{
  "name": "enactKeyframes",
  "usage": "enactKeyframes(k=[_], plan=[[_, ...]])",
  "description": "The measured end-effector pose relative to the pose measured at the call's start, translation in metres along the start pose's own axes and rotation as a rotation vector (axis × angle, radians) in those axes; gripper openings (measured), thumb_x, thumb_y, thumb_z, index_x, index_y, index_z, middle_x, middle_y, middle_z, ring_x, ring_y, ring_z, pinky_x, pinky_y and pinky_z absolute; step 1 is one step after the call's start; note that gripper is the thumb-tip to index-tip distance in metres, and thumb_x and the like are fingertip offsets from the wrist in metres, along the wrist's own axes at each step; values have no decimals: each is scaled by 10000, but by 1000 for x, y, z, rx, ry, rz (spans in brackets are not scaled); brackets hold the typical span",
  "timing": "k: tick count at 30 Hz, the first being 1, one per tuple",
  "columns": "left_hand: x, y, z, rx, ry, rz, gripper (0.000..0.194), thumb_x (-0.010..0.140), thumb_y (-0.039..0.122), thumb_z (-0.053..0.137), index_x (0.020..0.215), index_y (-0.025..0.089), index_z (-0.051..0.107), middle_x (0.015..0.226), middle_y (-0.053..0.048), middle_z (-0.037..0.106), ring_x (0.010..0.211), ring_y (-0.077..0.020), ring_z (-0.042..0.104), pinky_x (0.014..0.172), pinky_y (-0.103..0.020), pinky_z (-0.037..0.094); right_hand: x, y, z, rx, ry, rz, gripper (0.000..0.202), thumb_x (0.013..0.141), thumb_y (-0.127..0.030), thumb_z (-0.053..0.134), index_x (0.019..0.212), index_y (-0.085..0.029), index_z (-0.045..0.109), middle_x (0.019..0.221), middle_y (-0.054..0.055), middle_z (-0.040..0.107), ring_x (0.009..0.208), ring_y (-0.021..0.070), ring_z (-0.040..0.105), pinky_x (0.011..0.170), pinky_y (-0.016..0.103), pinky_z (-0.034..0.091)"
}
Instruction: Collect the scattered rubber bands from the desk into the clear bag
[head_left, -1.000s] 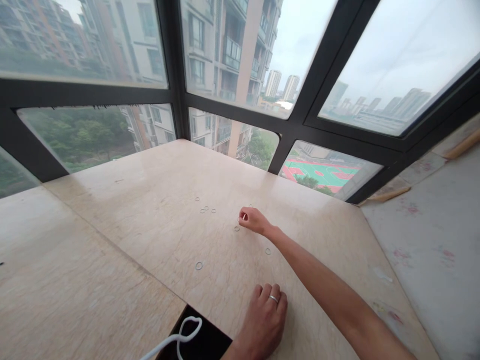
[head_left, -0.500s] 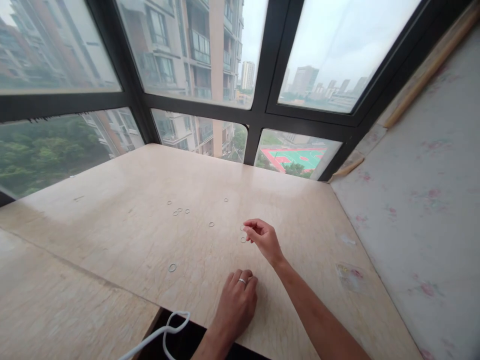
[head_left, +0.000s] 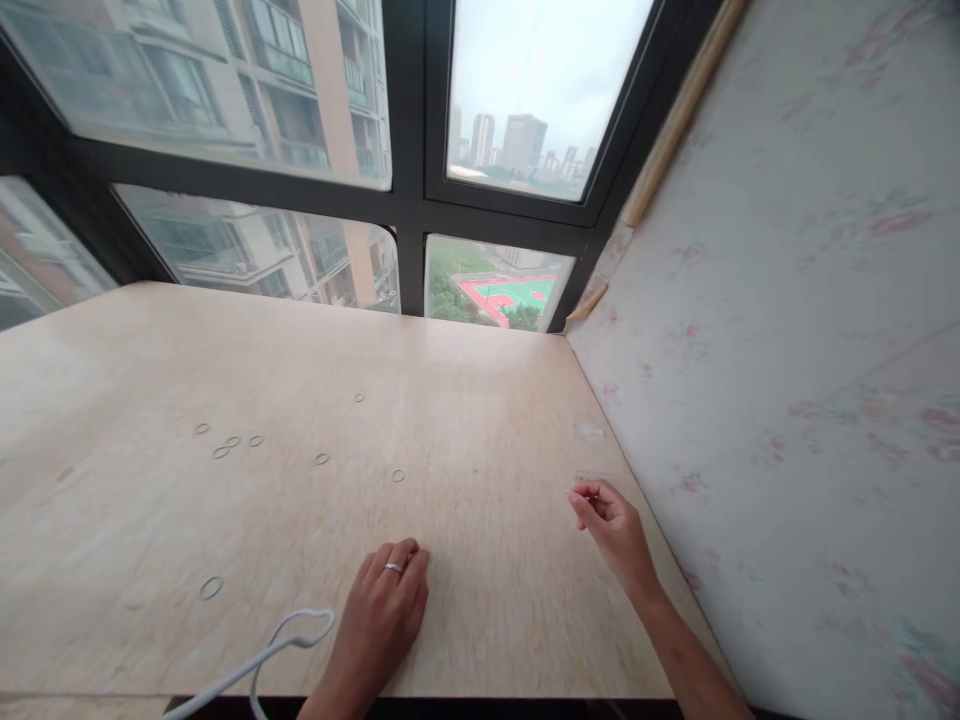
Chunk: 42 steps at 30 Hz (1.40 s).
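Note:
My right hand [head_left: 611,520] is at the right side of the table, near the wall, with thumb and forefinger pinched together. A thin ring was at these fingertips a moment ago; now it is too small to see clearly. Under and behind the fingers lies a clear plastic packet [head_left: 596,474], mostly covered by the hand. My left hand [head_left: 386,600] rests on the table near the front edge, fingers curled under, a silver band on one finger. No object shows in it. A single thin ring [head_left: 398,475] lies beyond it, and a larger-looking ring [head_left: 211,588] to its left.
Several more thin rings [head_left: 233,441] lie at the left middle of the table [head_left: 480,420], one of them farther back [head_left: 358,398]. A white cable [head_left: 262,655] loops over the front edge. A small clear scrap [head_left: 590,430] sits by the papered wall [head_left: 750,420]; windows stand behind.
My right hand has moved right, from among the rings to the plastic packet, taking one ring from the table. My left hand stays resting. The view has turned right.

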<state>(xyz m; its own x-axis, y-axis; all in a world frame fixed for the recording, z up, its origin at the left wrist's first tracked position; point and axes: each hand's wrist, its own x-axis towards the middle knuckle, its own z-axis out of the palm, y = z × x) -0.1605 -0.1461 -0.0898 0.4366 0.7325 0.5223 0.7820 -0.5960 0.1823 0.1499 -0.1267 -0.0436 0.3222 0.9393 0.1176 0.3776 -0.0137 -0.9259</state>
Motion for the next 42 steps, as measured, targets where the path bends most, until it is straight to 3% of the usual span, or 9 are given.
enactKeyframes(k=[5, 11, 16, 21, 24, 28, 33, 38, 42], plan=[[1, -2, 0, 16, 8, 21, 225, 875, 96, 406, 977, 148, 600, 967, -112, 623, 837, -240, 575, 718, -388, 495, 2, 18, -37, -185, 113, -17, 310, 795, -472, 595, 861, -174, 648, 710, 23, 627, 528, 123, 517, 488, 235, 431], [1, -2, 0, 13, 9, 6, 217, 880, 128, 419, 970, 165, 613, 956, -103, 631, 844, -241, 589, 733, -393, 503, 9, 26, -45, -406, 125, -164, 311, 843, -419, 507, 913, -170, 679, 921, 92, 671, 632, 152, 581, 597, 281, 481], [2, -1, -1, -9, -8, -16, 221, 878, 121, 419, 970, 159, 616, 964, -106, 628, 849, -242, 589, 733, -399, 509, -11, 21, -30, -514, 8, -288, 281, 902, -340, 432, 947, -180, 659, 934, 93, 670, 692, 163, 613, 655, 297, 501], [5, -1, -7, -125, -49, -112, 225, 883, 130, 420, 949, 169, 631, 940, -97, 626, 840, -224, 597, 734, -376, 521, -65, 25, 9, -783, -162, -546, 268, 905, -251, 432, 1079, -220, 635, 1137, 105, 643, 1052, 243, 592, 871, 398, 465], [6, -3, -11, -239, -56, -195, 216, 897, 158, 429, 930, 179, 641, 935, -91, 631, 853, -205, 608, 746, -348, 532, -84, 34, 22, -869, -155, -650, 303, 907, -261, 425, 1135, -222, 620, 1192, 106, 633, 1105, 266, 571, 887, 424, 443], [6, -14, -18, -372, -82, -296, 207, 898, 173, 443, 952, 194, 642, 983, -74, 635, 911, -184, 618, 798, -325, 532, -83, 43, 22, -876, -126, -704, 305, 912, -311, 423, 1120, -223, 628, 1180, 97, 644, 1074, 267, 586, 880, 419, 432], [20, -57, -42, -311, 88, -481, 213, 874, 210, 444, 939, 182, 645, 980, -69, 642, 845, -170, 625, 708, -283, 526, -79, 47, 20, -853, -75, -789, 315, 917, -348, 414, 1113, -228, 631, 1142, 95, 667, 1027, 273, 606, 856, 409, 426], [44, -144, -71, -111, 267, -791, 242, 813, 249, 465, 927, 149, 653, 976, -74, 665, 752, -169, 622, 713, -288, 508, -75, 55, 19, -844, -58, -899, 315, 907, -363, 438, 1091, -192, 628, 1097, 114, 683, 977, 281, 625, 814, 406, 437], [47, -222, -88, 114, 83, -954, 321, 808, 223, 445, 1038, 116, 641, 1048, -93, 668, 837, -186, 628, 856, -305, 462, -71, 59, 19, -837, -44, -958, 300, 891, -354, 450, 1088, -207, 622, 1064, 110, 695, 934, 275, 646, 789, 401, 447]])
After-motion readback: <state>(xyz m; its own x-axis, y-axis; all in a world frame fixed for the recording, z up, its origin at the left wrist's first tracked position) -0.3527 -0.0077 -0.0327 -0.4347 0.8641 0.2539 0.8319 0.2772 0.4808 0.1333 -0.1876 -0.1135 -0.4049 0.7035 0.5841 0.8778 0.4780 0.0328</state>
